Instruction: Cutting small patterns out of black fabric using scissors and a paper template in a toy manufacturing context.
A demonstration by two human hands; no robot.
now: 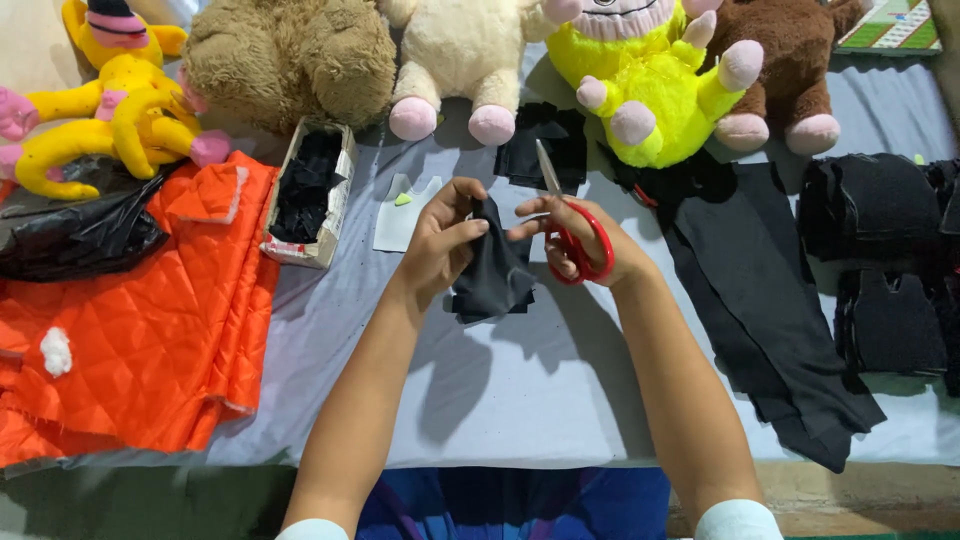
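Black fabric piece [492,272] hangs folded from the left hand [440,245], whose grip is closed on its upper edge, thumb and fingers pinching it above the counter [560,390]; how many layers the cloth has cannot be made out against its own darkness; the right hand [585,245] is closed through the red handles of a pair of scissors [570,225], blades pointing up and away, and only one pale blade shows clearly, so whether the blades are parted is hard to tell; the scissors sit just beside the fabric, at its right edge. Behind the hands lie a small white paper pattern [402,212] and a cardboard box [308,195] filled with black scraps; an orange quilted cloth [150,320] spreads at the left, cut off by the frame; long black fabric strips [760,310] run along the right; plush toys [460,60] line the far edge, their heads cropped out of view.
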